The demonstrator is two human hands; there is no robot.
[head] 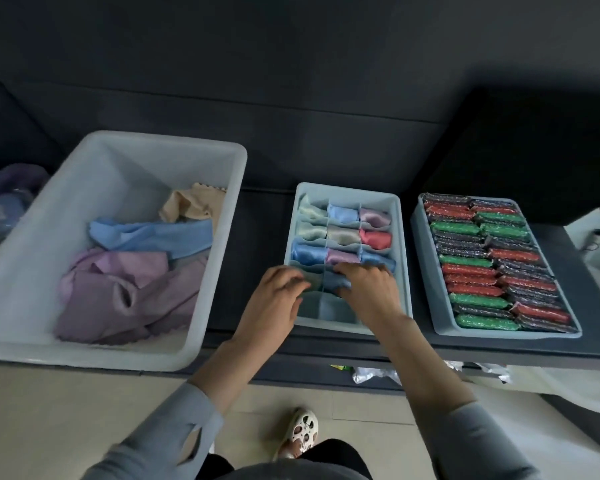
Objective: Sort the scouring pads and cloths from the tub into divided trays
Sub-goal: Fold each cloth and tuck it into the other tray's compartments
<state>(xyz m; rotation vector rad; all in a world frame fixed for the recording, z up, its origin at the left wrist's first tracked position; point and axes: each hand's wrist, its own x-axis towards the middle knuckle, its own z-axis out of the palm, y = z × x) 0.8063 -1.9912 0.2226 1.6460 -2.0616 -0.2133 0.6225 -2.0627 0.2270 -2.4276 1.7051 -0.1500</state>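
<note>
Nearest the lens, a white perforated clog (301, 432) stands on the pale floor (49, 410), with grey sleeves (160, 441) reaching up on both sides. Both hands are in the near half of the divided tray (404, 237), which sits in the middle of the dark table (264, 216). The left hand (274, 299) has its fingers curled down onto a grey-green cloth (310, 280) in the tray's left column; whether it pinches the cloth or just presses it I cannot tell. The right hand (369, 289) curls over a blue cloth (336, 282) in the middle column, thumb under the fold, fingers on top, gripping it. Farther back in that tray, three rows are filled with rolled cloths: pale green, blue, lilac, red, blue again. The nearest row shows bare compartments.

To the left stands the white tub (222, 237), with loose cloths inside: a purple heap (118, 289) near, a blue one (160, 233) across the middle, a beige one (191, 202) in the far right corner. On the right, a second tray (426, 271) is packed in two columns with wrapped scouring pads (471, 271) in red, green and dark. Crumpled plastic wrappers (371, 374) lie on the floor under the table edge.
</note>
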